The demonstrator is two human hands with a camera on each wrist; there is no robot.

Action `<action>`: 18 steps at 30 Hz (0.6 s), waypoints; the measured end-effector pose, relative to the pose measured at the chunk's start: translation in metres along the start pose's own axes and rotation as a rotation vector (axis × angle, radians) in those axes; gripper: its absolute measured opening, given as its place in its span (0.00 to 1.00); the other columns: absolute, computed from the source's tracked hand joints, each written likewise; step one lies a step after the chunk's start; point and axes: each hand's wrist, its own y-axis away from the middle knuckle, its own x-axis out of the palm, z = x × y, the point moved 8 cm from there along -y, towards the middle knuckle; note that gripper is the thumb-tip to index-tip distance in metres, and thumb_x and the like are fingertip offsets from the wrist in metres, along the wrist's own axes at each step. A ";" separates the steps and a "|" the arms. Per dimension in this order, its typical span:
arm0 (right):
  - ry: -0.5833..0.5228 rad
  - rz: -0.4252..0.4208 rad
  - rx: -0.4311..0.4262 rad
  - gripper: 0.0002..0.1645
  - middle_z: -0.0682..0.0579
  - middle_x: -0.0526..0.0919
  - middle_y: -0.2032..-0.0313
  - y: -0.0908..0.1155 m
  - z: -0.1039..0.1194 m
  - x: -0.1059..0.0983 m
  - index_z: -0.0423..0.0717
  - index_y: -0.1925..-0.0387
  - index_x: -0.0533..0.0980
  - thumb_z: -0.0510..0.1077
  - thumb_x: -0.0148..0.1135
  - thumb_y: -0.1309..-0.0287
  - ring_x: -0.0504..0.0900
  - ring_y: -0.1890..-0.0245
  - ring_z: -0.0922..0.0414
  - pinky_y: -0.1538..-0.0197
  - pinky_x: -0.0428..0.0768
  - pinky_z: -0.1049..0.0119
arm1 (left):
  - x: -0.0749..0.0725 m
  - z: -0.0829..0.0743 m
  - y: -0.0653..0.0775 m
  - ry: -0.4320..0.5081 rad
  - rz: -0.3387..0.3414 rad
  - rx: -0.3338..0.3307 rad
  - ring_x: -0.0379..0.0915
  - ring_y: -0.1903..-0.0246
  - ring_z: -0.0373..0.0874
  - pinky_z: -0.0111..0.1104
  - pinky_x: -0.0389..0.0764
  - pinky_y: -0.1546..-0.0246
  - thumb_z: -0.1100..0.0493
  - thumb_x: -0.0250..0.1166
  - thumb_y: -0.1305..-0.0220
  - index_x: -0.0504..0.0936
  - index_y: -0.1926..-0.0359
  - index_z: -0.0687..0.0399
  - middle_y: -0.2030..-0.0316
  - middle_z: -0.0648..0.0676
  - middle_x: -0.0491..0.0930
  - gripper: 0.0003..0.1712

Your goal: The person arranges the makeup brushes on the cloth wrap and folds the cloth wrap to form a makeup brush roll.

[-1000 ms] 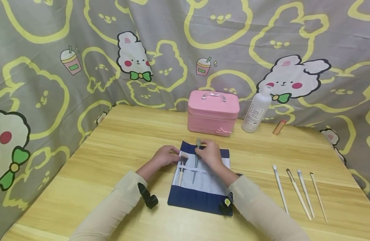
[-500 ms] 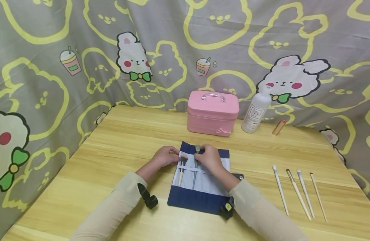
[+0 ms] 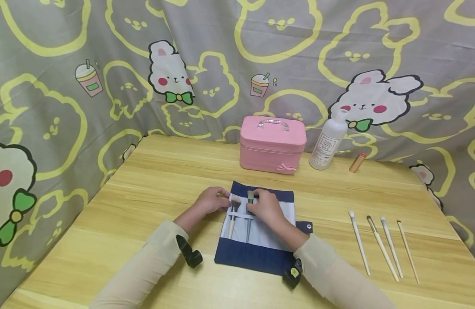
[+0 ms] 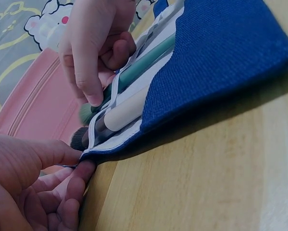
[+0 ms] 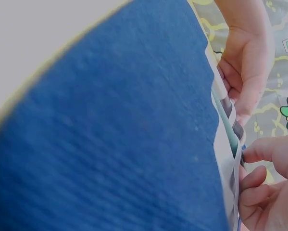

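A navy brush roll (image 3: 253, 258) with a pale lining lies unfolded on the table. My left hand (image 3: 211, 201) pinches its left edge between thumb and fingers, as the left wrist view shows. Under the roll's elastic band sits a makeup brush with a beige handle (image 3: 232, 227) and dark, fluffy bristles. Beside it, my right hand (image 3: 266, 207) pinches a green makeup brush (image 4: 151, 58) near its bristle end. That brush passes beneath the elastic, and its lower tip reaches the navy pocket. The right wrist view is mostly filled by the navy pocket flap (image 5: 124, 120).
Several slim makeup brushes (image 3: 382, 249) lie side by side on the right of the table. At the back stand a pink case (image 3: 272, 148) and a white bottle (image 3: 327, 143), with an orange tube (image 3: 357, 163) nearby. A snap tab (image 3: 305, 227) sticks out from the roll's right side.
My right hand has moved down toward the pocket with the green makeup brush, whose tip has slid to the pocket's edge. My left hand has stayed at the roll's edge.
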 end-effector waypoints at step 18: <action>0.060 0.041 -0.049 0.28 0.47 0.82 0.65 -0.002 0.002 0.000 0.39 0.50 0.76 0.47 0.66 0.54 0.73 0.82 0.58 0.79 0.70 0.66 | -0.001 -0.002 0.001 -0.019 -0.001 0.015 0.74 0.77 0.43 0.31 0.71 0.75 0.58 0.67 0.47 0.80 0.58 0.56 0.76 0.52 0.78 0.15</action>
